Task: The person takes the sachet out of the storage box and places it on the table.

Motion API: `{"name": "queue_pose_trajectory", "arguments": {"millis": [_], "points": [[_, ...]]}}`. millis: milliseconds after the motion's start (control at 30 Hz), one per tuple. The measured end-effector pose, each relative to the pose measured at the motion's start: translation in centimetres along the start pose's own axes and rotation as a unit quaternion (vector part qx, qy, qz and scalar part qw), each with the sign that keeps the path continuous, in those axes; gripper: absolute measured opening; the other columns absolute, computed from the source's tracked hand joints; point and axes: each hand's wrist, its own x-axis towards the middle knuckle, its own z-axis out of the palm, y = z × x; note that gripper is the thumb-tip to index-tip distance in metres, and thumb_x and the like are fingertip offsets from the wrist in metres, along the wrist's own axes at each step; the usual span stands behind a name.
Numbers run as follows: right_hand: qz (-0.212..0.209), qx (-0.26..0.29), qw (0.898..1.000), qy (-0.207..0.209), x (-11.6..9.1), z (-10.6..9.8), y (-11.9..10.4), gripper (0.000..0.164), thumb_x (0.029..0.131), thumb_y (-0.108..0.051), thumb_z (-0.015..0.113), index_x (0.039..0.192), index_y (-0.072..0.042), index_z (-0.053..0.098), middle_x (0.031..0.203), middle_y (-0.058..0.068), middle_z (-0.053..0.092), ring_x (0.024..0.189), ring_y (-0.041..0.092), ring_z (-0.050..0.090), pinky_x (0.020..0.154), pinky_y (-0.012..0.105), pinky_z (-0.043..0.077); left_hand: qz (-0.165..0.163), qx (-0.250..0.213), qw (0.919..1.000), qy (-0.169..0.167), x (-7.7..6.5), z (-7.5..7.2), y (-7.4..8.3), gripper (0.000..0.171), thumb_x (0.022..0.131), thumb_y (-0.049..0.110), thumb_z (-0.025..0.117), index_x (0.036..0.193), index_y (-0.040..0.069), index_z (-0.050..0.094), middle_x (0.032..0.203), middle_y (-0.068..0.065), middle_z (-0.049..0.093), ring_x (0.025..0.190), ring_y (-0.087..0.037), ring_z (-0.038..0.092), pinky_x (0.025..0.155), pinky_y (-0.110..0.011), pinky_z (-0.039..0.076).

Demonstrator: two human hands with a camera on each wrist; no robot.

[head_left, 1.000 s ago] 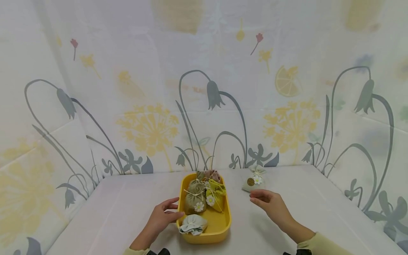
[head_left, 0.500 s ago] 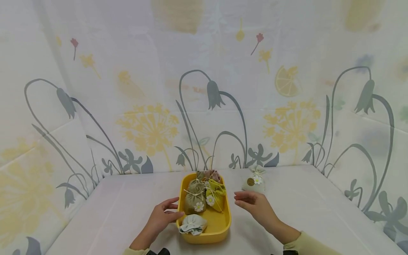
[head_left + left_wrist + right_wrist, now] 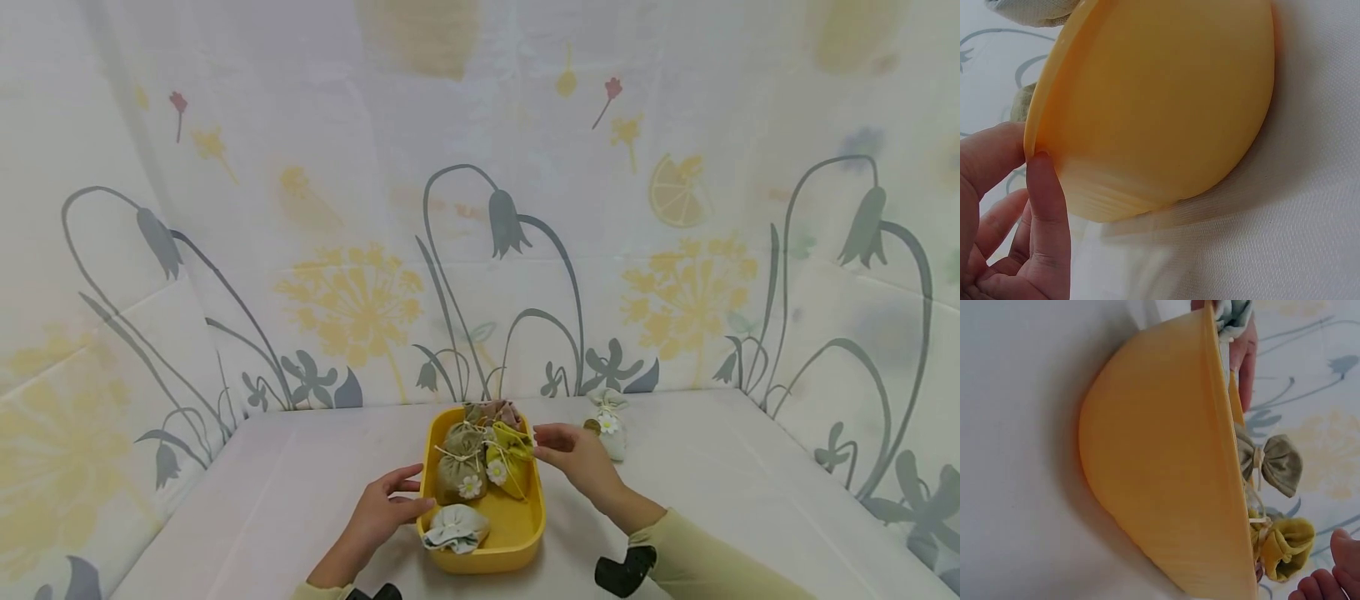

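Note:
A yellow plastic tub (image 3: 487,562) stands on the white cloth, holding several small drawstring pouches. My left hand (image 3: 378,512) pinches its left rim between thumb and finger, seen closely in the left wrist view. By the opposite rim is my right hand (image 3: 581,462), nearest a mustard-yellow pouch (image 3: 512,458); the right wrist view has its loosely bent fingers apart from that pouch, nothing between them. An olive pouch (image 3: 461,475) with a white flower sits beside the mustard one. Behind them shows a mauve pouch (image 3: 501,411), and a whitish pouch (image 3: 456,529) lies at the near left corner.
Outside the tub, behind my right hand, a pale pouch (image 3: 613,433) with a flower and round tag stands on the white cloth (image 3: 720,475), partly covered by the hand. A flower-printed curtain (image 3: 480,200) rises behind the table's far edge.
My right hand has moved left, from in front of the pale pouch to the tub's right rim, and now covers part of that pouch. The left hand and the tub have stayed put.

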Motion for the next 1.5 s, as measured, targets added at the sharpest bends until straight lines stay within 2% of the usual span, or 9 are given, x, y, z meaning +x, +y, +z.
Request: {"name": "queue_pose_trajectory", "arguments": {"millis": [167,433,700,833,1033,1300,1500], "points": [[0.024,-0.022,0.999,-0.003,1.1,0.7,0.0,0.035,0.079,-0.014,0.074,0.110,0.001,0.065,0.099,0.008,0.067,0.089,0.022,0.063,0.076,0.035,0.054,0.000,-0.001,1.0000,-0.001,0.0,0.0,-0.1,0.065,0.076,0.015,0.077,0.131,-0.005,0.048,0.105,-0.014,0.057,0.079,-0.018,0.063,0.069,-0.034,0.056],[0.049,-0.025,0.997,-0.049,2.3,1.5,0.1,0.033,0.079,-0.012,0.074,0.110,-0.003,0.067,0.103,0.008,0.066,0.095,0.023,0.062,0.081,0.037,0.053,-0.001,0.006,1.0000,0.000,0.3,-0.1,-0.3,0.066,0.076,0.017,0.078,0.131,-0.003,0.049,0.106,-0.014,0.057,0.079,-0.017,0.062,0.069,-0.034,0.056],[0.030,-0.027,0.996,-0.083,2.8,2.0,0.3,0.026,0.083,-0.005,0.068,0.109,0.000,0.067,0.103,0.010,0.066,0.096,0.024,0.061,0.080,0.036,0.053,-0.003,0.005,1.0000,0.002,0.3,-0.1,-0.3,0.066,0.076,0.016,0.078,0.131,-0.003,0.048,0.106,-0.014,0.057,0.079,-0.018,0.062,0.069,-0.034,0.056],[0.024,-0.031,0.996,-0.082,3.0,2.0,0.2,0.020,0.086,-0.002,0.063,0.105,0.002,0.068,0.098,0.009,0.066,0.091,0.023,0.062,0.076,0.035,0.054,-0.005,0.003,1.0000,0.003,0.4,-0.1,-0.4,0.066,0.076,0.016,0.078,0.131,-0.003,0.049,0.106,-0.014,0.058,0.079,-0.018,0.062,0.068,-0.034,0.056],[0.030,-0.026,0.998,-0.057,3.1,2.0,-0.2,0.015,0.087,0.002,0.060,0.098,0.004,0.069,0.090,0.008,0.067,0.083,0.019,0.061,0.075,0.038,0.053,-0.004,0.001,1.0000,0.003,0.4,0.0,-0.4,0.066,0.076,0.016,0.078,0.132,-0.003,0.048,0.106,-0.014,0.057,0.079,-0.018,0.062,0.068,-0.034,0.056],[0.046,0.019,0.998,-0.033,3.1,2.0,-1.0,0.015,0.088,0.004,0.057,0.099,0.005,0.067,0.091,0.008,0.066,0.086,0.020,0.062,0.079,0.037,0.053,-0.007,0.003,1.0000,0.004,0.3,-0.1,-0.3,0.066,0.076,0.017,0.078,0.131,-0.003,0.049,0.105,-0.014,0.058,0.079,-0.018,0.062,0.068,-0.034,0.056],[0.038,0.022,0.999,-0.032,2.2,1.7,-2.0,0.016,0.091,0.001,0.055,0.102,0.004,0.065,0.092,0.007,0.065,0.086,0.019,0.061,0.078,0.036,0.053,-0.014,0.004,0.9999,0.001,0.6,-0.1,-0.6,0.067,0.075,0.018,0.078,0.132,-0.002,0.048,0.106,-0.013,0.058,0.081,-0.018,0.062,0.069,-0.034,0.056]]}}
